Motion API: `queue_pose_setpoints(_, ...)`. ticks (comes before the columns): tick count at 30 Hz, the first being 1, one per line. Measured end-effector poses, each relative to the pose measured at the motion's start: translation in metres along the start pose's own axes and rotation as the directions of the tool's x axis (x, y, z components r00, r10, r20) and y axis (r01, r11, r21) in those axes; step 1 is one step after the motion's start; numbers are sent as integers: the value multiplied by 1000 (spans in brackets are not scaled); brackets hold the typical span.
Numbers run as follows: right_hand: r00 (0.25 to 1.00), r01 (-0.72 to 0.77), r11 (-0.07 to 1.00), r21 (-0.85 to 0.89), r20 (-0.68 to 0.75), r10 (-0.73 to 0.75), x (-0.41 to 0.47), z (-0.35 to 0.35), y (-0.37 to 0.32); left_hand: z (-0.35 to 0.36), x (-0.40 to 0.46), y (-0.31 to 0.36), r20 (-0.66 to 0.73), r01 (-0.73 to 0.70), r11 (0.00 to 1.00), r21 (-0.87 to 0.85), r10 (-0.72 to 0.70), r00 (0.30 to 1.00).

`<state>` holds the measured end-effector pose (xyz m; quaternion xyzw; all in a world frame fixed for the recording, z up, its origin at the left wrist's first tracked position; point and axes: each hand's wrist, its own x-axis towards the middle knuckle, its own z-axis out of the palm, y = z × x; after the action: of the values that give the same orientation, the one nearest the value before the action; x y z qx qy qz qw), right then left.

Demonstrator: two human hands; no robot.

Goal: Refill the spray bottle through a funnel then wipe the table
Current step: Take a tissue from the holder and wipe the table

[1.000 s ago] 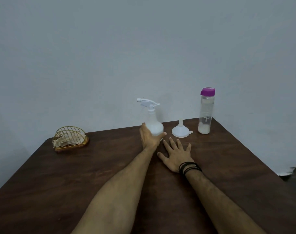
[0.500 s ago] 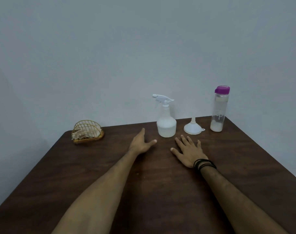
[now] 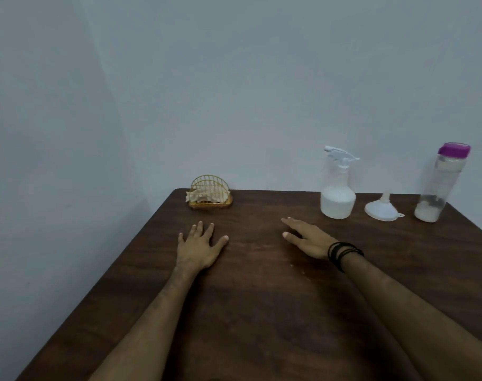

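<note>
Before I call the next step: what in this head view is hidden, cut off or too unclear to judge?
- Funnel: lies mouth-down, so its inside is hidden.
- Purple-capped bottle: what the whitish stuff at its bottom is, too blurred to tell.
- Wire holder: pale crumpled contents, cloth or paper unclear.
- Table: near edge cut off by the frame's bottom.

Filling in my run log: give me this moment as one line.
left hand: open, flat on table | right hand: open, holds nothing | spray bottle: upright, capped | funnel: inverted beside it | step: refill not begun
</note>
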<state>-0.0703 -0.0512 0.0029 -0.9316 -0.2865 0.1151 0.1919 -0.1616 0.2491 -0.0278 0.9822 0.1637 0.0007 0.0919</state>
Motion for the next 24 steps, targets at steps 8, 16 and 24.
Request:
queue_pose_setpoints(8, 987, 87, 994, -65, -131, -95, 88, -8, -96, 3, 3, -3, -56, -5, 998, -65, 1, 998)
queue_pose_setpoints(16, 929, 218, 976, -18, -302, -213, 172, -27, -153, 10, 12, -8, -69, -9, 991, -137, -1, 998)
queue_pose_setpoints(24, 967, 195, 977, -87, -148, -206, 241, -26, -194, 12, 15, -10, -106, -29, 982, -187, 9, 994)
